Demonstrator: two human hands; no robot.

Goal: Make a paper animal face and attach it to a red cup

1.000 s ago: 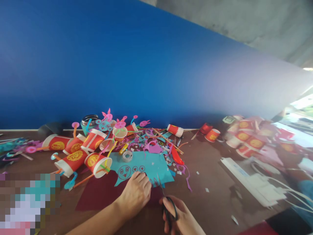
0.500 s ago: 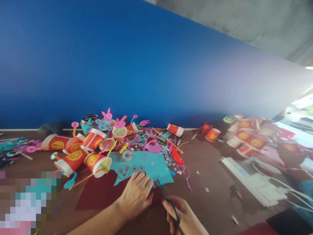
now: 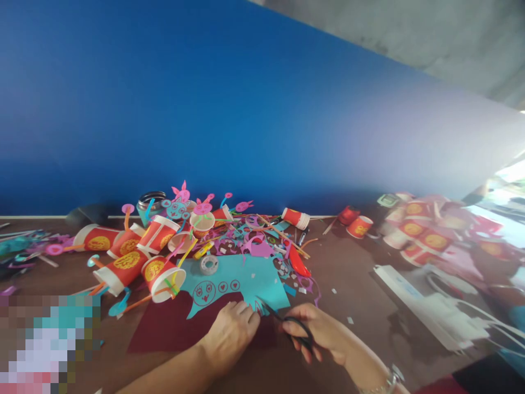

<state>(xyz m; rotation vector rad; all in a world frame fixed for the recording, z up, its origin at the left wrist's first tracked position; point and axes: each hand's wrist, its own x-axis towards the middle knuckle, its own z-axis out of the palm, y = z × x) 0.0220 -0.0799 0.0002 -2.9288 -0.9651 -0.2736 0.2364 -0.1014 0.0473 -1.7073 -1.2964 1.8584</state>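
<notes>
A sheet of turquoise paper (image 3: 241, 273) lies on the table, with a drawn round face, small hearts and a pointed red outline at its near edge. My left hand (image 3: 234, 329) has its fingers closed on that near edge, beside the outline. In my right hand (image 3: 314, 331) is a pair of black-handled scissors (image 3: 298, 322); fingers sit in the handle loops. The blades reach left over the paper, close to the outline. Under the paper a dark red sheet (image 3: 164, 325) shows. A roll of clear tape (image 3: 209, 265) rests on the paper's far left part.
Red paper cups (image 3: 127, 267) with straws lie at left, and a red stapler-like tool (image 3: 298, 261) lies right of the paper. Scraps (image 3: 256, 246) are piled behind it. A white power strip (image 3: 426, 306) with cables and blurred stacked cups (image 3: 424, 232) occupy the right side.
My right hand has swung outward to the right and slightly up, laying the scissors at a flatter angle. The paper has shifted and turned slightly; my left hand still holds it.
</notes>
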